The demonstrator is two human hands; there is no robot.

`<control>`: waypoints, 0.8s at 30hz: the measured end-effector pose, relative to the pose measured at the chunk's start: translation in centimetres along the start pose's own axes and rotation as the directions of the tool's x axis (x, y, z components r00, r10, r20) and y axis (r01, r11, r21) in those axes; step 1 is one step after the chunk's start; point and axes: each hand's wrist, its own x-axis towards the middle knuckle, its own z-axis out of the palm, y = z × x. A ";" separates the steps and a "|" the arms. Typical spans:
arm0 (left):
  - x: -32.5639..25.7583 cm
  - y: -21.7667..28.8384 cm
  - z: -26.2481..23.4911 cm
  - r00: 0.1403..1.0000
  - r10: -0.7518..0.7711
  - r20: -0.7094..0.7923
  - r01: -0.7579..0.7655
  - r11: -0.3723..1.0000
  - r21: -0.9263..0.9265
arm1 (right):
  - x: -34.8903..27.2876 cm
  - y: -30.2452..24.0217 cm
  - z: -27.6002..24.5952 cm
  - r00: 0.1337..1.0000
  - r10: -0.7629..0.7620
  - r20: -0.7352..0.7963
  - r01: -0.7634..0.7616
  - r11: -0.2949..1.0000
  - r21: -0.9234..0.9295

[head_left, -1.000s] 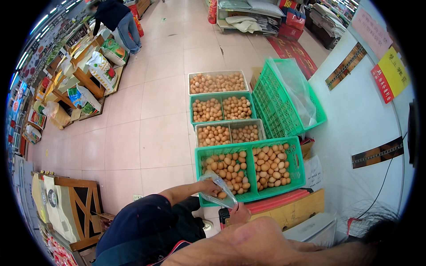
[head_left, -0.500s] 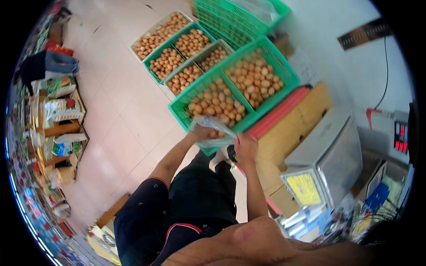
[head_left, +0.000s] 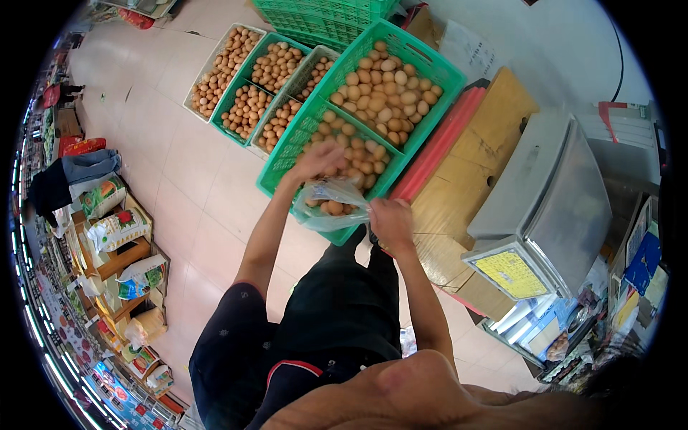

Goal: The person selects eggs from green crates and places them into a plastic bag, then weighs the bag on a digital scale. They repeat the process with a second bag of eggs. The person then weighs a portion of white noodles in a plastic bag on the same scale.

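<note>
My right hand [head_left: 391, 222] is closed on the edge of a clear plastic bag [head_left: 325, 192]. The bag hangs over the near end of a large green crate [head_left: 459, 89], and brown eggs show at it, though I cannot tell which lie inside it and which beneath. Beyond the bag, my left hand [head_left: 319, 162] reaches over the loose eggs [head_left: 358, 154] in the crate's near compartment. Its fingers are stretched out and slightly blurred, with nothing visible in them. A divider separates that compartment from the far one, also filled with eggs [head_left: 387, 86].
Left of the crate stand smaller bins of eggs [head_left: 276, 66], with stacked green crates [head_left: 322, 25] behind. At right are a wooden board [head_left: 473, 172] and a grey box with a transparent cover [head_left: 566, 208]. Packaged goods [head_left: 120, 229] line a shelf across the tiled floor [head_left: 186, 150].
My left hand has come away from the bag and moved forward over the eggs, its fingers now stretched out. The right hand still grips the bag. The whole view has shifted.
</note>
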 end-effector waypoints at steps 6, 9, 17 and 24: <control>10.9 -10.1 6.1 0.969 -0.138 -0.207 0.196 0.935 0.296 | 0.2 0.0 -0.2 0.998 -0.002 0.064 0.001 1.000 0.020; 12.0 -5.8 9.8 0.987 -0.090 -0.136 0.163 0.606 0.778 | -0.2 0.7 0.5 0.995 0.034 0.090 -0.039 0.998 0.059; 13.6 -7.4 12.4 0.897 -0.281 -0.340 0.441 0.581 0.684 | 0.0 0.9 0.7 1.000 0.010 0.022 -0.012 0.993 0.118; 12.5 -15.5 6.2 0.905 -0.111 -0.410 0.088 0.993 -0.074 | 0.1 0.5 0.3 0.998 0.019 0.057 -0.022 0.997 0.067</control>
